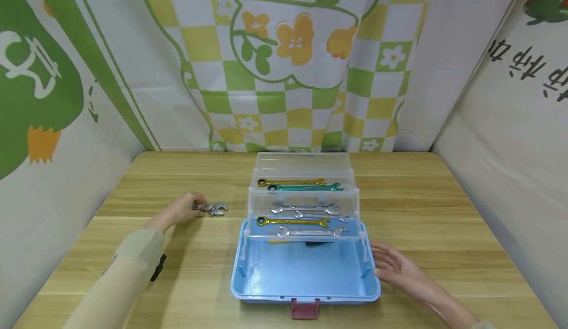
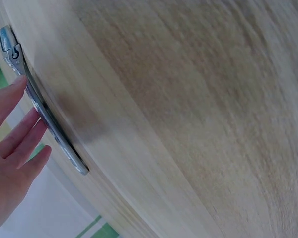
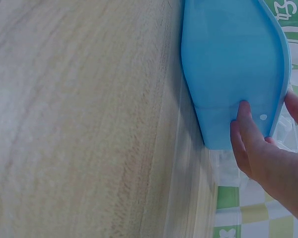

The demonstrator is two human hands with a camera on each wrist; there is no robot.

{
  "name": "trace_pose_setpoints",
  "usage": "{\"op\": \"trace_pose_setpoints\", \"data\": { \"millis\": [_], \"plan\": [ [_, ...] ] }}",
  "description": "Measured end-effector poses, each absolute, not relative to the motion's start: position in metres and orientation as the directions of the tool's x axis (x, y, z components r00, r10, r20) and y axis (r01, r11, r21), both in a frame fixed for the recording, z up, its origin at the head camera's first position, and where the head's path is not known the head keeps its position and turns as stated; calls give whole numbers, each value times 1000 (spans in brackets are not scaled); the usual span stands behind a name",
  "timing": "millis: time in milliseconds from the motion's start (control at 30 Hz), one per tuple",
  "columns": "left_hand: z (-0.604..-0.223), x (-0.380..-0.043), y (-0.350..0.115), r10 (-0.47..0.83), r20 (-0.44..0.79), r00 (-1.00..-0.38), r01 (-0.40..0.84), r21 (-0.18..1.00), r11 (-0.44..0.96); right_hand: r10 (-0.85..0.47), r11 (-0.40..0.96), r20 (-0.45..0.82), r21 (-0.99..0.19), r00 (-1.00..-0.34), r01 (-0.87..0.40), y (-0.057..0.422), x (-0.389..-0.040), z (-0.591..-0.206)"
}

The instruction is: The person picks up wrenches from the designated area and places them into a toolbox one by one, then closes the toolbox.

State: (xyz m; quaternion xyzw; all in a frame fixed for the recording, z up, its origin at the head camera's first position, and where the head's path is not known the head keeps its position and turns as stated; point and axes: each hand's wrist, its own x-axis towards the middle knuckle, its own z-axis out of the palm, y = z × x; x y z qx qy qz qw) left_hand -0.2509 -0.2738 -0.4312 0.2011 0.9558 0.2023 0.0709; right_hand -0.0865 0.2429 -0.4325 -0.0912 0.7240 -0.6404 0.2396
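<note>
My left hand (image 1: 184, 208) is on the left of the table, fingers and thumb on a silver adjustable wrench (image 1: 216, 209). Up close in the left wrist view, the thumb is near the wrench's (image 2: 49, 116) head and the fingertips touch its handle. At the centre stands an open light-blue toolbox (image 1: 306, 270) with clear tiered trays (image 1: 303, 196) raised at its back. Gold, green and silver wrenches lie in these trays. Against the toolbox's right wall rests my right hand (image 1: 395, 267), fingers extended on the outside and thumb at the rim (image 3: 283, 99).
A maroon latch (image 1: 304, 309) hangs at the toolbox's front. Beside the left forearm a black object (image 1: 158, 268) is partly hidden. Parts of yellow and black items show beneath the lower tray. Printed curtains (image 1: 284, 72) enclose the wooden table (image 1: 426, 205) at the back and sides.
</note>
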Motion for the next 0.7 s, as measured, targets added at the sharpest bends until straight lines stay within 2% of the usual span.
{"op": "trace_pose_setpoints", "data": {
  "millis": [400, 700],
  "plan": [
    [-437, -258, -273, 446, -18, -895, 403, 398, 824, -431, 167, -235, -969, -871, 179, 243, -86, -434],
    [-440, -261, -271, 391, -52, -919, 335, 421, 843, -430, 166, -225, -972, -875, 168, 242, -87, -434]
  ]
}}
